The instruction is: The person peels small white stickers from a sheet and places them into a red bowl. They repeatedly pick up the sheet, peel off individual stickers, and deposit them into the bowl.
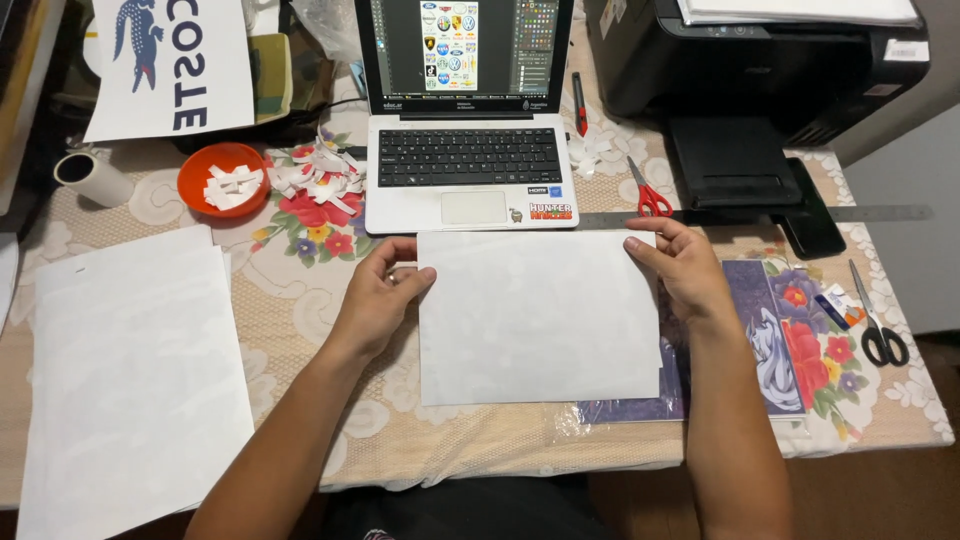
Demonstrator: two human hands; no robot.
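At the centre of the frame, a white sheet of paper (538,315) is lying flat on a table (300,300) covered with a beige lace-patterned cloth printed with red and purple flowers. The left hand (378,295) is gripping the sheet's upper left corner, thumb on top and the other fingers curled together at the edge. The right hand (678,262) is pinching the upper right corner, thumb pressing down on the paper and fingers bunched behind it. The sheet is partly covering a purple illustrated mat (770,340) in a clear sleeve toward the lower right.

Just above the sheet, an open laptop (470,165) is sitting with its screen lit, and a metal ruler (860,213) is stretching rightward from beside it. Red-handled scissors (648,192) are resting between the laptop and a black printer (760,60) occupying the upper right. Black-handled scissors (878,320) are lying at the right edge of the table.

Toward the upper left, an orange bowl (224,178) is holding white paper scraps, with more scraps (318,175) piling beside it. A cardboard tube (92,178) is lying at the far left, and a printed sheet with a dark blue reptile design (170,62) is leaning above. A stack of white sheets (125,375) is filling the lower left. A dark floor is showing at the lower right.
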